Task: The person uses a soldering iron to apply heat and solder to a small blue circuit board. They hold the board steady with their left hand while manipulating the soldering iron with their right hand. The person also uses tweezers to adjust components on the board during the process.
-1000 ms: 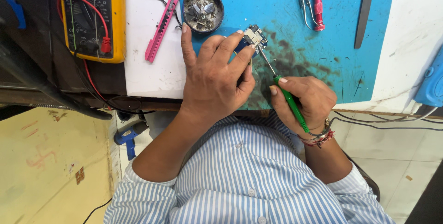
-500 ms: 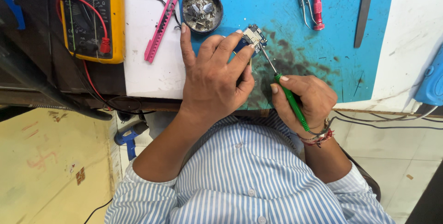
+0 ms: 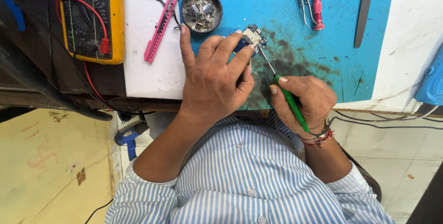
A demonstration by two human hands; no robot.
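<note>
My left hand [image 3: 213,76] pinches a small blue circuit board [image 3: 252,37] between thumb and fingers, holding it on the stained blue work mat [image 3: 323,62]. My right hand [image 3: 304,101] grips a green-handled screwdriver [image 3: 290,101], and its metal tip touches the board's lower edge. Both hands rest near the front edge of the bench, above my striped shirt.
A round tin of small metal parts [image 3: 201,9] sits just behind my left hand. A pink utility knife [image 3: 160,26] and a yellow multimeter [image 3: 90,16] with red lead lie to the left. Tweezers [image 3: 302,0], a red tool [image 3: 316,2] and a metal strip [image 3: 364,9] lie at the back right.
Hardly anything differs: both hands keep their hold, and the screwdriver stays at the board with only a slight shift.
</note>
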